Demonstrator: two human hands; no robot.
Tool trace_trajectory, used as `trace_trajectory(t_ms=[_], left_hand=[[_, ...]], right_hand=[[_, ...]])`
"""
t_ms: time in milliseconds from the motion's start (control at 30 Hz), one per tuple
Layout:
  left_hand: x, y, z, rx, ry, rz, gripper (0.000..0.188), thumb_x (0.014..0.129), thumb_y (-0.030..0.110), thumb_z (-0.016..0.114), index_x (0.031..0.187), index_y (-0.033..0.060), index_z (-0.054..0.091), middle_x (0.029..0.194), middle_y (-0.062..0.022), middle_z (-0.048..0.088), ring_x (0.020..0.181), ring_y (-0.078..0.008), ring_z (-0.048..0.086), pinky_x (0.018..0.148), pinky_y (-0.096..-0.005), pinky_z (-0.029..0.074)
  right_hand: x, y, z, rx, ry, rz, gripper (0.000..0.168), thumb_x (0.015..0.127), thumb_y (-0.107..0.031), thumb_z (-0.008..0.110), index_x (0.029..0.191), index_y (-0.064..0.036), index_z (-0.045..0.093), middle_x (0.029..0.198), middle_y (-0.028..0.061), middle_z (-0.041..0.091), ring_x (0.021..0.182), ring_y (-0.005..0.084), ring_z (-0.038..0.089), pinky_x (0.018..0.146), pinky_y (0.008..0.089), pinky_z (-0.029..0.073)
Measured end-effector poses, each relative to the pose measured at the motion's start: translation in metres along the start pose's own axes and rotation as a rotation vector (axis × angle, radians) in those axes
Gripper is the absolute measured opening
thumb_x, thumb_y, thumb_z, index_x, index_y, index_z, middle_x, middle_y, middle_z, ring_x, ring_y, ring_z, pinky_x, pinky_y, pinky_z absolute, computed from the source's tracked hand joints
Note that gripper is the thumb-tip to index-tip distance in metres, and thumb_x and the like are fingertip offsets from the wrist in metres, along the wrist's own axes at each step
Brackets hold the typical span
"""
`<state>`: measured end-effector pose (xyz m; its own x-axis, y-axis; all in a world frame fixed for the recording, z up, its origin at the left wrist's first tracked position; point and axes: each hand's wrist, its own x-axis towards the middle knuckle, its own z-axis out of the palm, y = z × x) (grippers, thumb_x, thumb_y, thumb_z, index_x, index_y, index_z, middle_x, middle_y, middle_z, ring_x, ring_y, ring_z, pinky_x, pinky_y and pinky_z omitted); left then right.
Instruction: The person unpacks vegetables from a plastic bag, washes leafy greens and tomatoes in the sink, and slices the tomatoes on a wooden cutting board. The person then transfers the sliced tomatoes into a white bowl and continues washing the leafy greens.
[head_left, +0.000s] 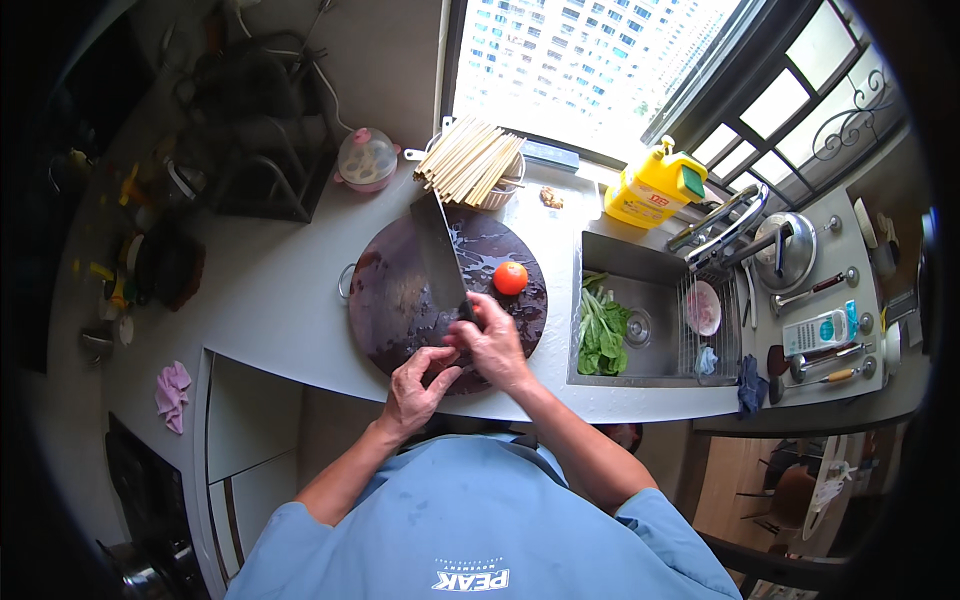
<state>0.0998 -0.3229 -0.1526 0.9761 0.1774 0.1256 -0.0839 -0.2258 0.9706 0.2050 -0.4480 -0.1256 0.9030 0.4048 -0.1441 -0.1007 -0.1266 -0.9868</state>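
Note:
My right hand (491, 337) is closed on the black handle of a kitchen cleaver (441, 255), whose broad blade points away over a round dark cutting board (382, 300). Just left of it is my left hand (416, 386), above the board's near edge with thumb and fingers curved towards each other; whether it holds something small is not clear. A whole red tomato (510, 278) lies on the wet right part of the board. Behind the board, many wooden chopsticks (469, 161) lie across a white basket (499, 196).
At the right is a steel sink (652, 364) with leafy greens (602, 330) and a wire rack holding a bowl (703, 307). A yellow detergent jug (646, 191) stands behind it, near the faucet (727, 225). An egg cooker (366, 161) stands back left; a pink cloth (173, 397) lies far left.

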Motion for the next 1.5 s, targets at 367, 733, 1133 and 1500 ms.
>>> trace_trajectory(t_ms=[367, 733, 1133, 1500], left_hand=[[0.082, -0.016, 0.043, 0.541, -0.032, 0.336, 0.042, 0.076, 0.007, 0.073, 0.113, 0.0067, 0.054, 0.111, -0.0130, 0.054, 0.102, -0.0326, 0.056, 0.090, -0.0388, 0.048], [0.090, -0.034, 0.001, 0.600, -0.139, -0.173, 0.062, 0.074, 0.027, 0.075, 0.123, 0.0006, 0.048, 0.104, -0.0204, 0.058, 0.102, -0.0349, 0.058, 0.090, -0.0411, 0.047], [0.075, -0.031, 0.001, 0.695, 0.070, 0.174, 0.033, 0.076, 0.006, 0.074, 0.103, -0.0002, 0.057, 0.099, -0.0128, 0.055, 0.086, -0.0285, 0.057, 0.077, -0.0383, 0.048], [0.076, -0.028, 0.013, 0.586, 0.143, 0.236, 0.024, 0.080, 0.005, 0.068, 0.100, -0.0009, 0.056, 0.096, -0.0153, 0.054, 0.091, -0.0371, 0.056, 0.080, -0.0426, 0.047]], right_hand=[[-0.041, -0.024, -0.112, -0.654, 0.162, -0.179, 0.018, 0.091, -0.014, 0.060, 0.104, -0.003, 0.065, 0.084, 0.0172, 0.066, 0.070, 0.0310, 0.065, 0.064, 0.0368, 0.050], [-0.045, -0.002, -0.133, -0.564, 0.111, -0.214, 0.012, 0.089, -0.008, 0.056, 0.095, 0.001, 0.062, 0.067, 0.0135, 0.054, 0.056, 0.0226, 0.054, 0.054, 0.0338, 0.044], [-0.034, -0.014, -0.109, -0.839, -0.174, -0.197, 0.026, 0.090, -0.019, 0.056, 0.113, -0.007, 0.059, 0.087, 0.0179, 0.059, 0.076, 0.0380, 0.063, 0.070, 0.0467, 0.052], [-0.035, -0.035, -0.110, -0.998, -0.286, -0.213, 0.017, 0.090, -0.017, 0.055, 0.099, -0.003, 0.054, 0.082, 0.0187, 0.056, 0.068, 0.0398, 0.061, 0.062, 0.0494, 0.051]])
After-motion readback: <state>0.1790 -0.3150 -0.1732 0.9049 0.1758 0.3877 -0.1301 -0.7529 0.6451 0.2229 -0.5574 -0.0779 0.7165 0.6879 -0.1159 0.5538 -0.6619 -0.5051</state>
